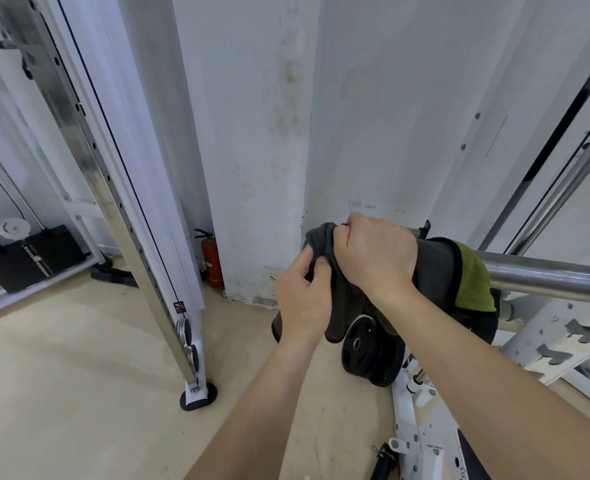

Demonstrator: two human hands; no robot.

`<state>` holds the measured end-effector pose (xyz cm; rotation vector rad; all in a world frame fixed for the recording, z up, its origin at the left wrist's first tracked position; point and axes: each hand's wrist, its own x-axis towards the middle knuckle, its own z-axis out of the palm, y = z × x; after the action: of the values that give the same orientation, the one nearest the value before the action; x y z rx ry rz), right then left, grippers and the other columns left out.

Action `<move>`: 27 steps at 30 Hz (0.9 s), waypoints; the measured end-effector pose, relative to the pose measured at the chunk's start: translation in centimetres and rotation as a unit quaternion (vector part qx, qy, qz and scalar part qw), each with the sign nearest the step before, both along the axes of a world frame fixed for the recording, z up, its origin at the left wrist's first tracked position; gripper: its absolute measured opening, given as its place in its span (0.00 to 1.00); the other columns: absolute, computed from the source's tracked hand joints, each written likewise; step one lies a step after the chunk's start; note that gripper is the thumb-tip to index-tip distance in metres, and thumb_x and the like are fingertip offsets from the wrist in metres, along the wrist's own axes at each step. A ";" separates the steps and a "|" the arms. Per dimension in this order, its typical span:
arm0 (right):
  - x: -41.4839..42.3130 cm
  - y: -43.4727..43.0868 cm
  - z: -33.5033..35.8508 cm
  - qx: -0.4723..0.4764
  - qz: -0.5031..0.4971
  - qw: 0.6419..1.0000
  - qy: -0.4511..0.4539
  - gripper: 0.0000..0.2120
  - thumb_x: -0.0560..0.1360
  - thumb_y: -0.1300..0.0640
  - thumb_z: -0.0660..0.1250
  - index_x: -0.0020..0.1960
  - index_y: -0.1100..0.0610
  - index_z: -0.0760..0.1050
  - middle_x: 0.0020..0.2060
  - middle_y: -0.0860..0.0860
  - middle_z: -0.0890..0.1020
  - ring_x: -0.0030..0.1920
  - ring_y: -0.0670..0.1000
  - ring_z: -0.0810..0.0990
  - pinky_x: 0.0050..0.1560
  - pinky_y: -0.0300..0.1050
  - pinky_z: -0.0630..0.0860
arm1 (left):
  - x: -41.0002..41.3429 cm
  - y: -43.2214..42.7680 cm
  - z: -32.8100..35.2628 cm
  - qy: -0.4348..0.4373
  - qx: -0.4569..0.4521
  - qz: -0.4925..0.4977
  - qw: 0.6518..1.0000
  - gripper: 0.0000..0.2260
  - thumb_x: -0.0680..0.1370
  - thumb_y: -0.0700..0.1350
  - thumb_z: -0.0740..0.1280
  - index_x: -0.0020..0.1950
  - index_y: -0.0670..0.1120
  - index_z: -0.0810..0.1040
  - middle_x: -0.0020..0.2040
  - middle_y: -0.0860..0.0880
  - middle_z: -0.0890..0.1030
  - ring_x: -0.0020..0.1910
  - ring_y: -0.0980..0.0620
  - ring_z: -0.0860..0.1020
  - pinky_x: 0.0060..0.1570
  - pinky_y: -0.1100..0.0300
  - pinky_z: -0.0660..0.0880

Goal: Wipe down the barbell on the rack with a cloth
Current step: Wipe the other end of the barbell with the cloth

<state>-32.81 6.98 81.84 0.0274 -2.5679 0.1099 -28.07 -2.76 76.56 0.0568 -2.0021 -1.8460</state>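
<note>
A steel barbell (550, 276) runs in from the right edge at mid height, its sleeve end covered by a dark grey cloth (435, 271) with a green underside. My right hand (373, 252) is closed over the cloth on top of the bar's end. My left hand (304, 296) pinches the hanging part of the same cloth just below and to the left. The very tip of the bar is hidden under the cloth and my hands.
The white rack frame (563, 337) with hook slots stands at the lower right, black weight plates (366, 348) stored low beneath my hands. A cable machine upright (141, 237) rises on the left, with a weight stack (33, 258) behind it. A red fire extinguisher (212, 259) leans at the wall corner.
</note>
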 end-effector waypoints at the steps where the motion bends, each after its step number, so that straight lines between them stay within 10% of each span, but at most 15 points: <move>1: 0.0 0.0 0.0 0.001 0.001 1.000 -0.001 0.16 0.79 0.50 0.52 0.36 0.53 0.71 0.26 0.47 0.69 0.28 0.52 0.70 0.30 0.45 0.60 | 0.1 0.0 -0.3 0.003 -0.023 0.008 1.000 0.11 0.81 0.45 0.61 0.41 0.42 0.76 0.34 0.40 0.75 0.32 0.55 0.69 0.34 0.58 0.67; 7: 0.3 0.4 0.0 0.002 0.029 1.000 -0.004 0.17 0.80 0.49 0.50 0.39 0.53 0.72 0.29 0.48 0.73 0.29 0.51 0.73 0.32 0.45 0.65 | 0.3 -2.3 1.7 0.030 -0.125 0.069 0.989 0.06 0.78 0.45 0.67 0.46 0.49 0.84 0.37 0.57 0.83 0.40 0.59 0.80 0.39 0.67 0.75; 17: 4.0 11.0 -1.3 0.061 0.013 0.997 0.037 0.21 0.83 0.42 0.49 0.53 0.50 0.79 0.46 0.48 0.84 0.47 0.54 0.81 0.50 0.51 0.73 | -2.6 4.3 5.5 0.143 -0.458 -0.038 0.876 0.13 0.84 0.49 0.58 0.63 0.51 0.80 0.52 0.51 0.85 0.50 0.50 0.80 0.51 0.58 0.71; 27: 10.2 26.0 4.1 -0.275 -0.144 0.927 0.212 0.14 0.83 0.47 0.57 0.55 0.49 0.81 0.40 0.47 0.83 0.41 0.52 0.79 0.39 0.45 0.72 | -1.9 20.1 5.9 0.166 -0.474 -0.103 0.859 0.15 0.85 0.56 0.52 0.58 0.53 0.77 0.47 0.52 0.83 0.45 0.48 0.81 0.42 0.53 0.75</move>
<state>-22.64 32.98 85.98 -0.4821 -2.0045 0.6327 -29.97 17.34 82.45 -0.7246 -2.4620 -0.6937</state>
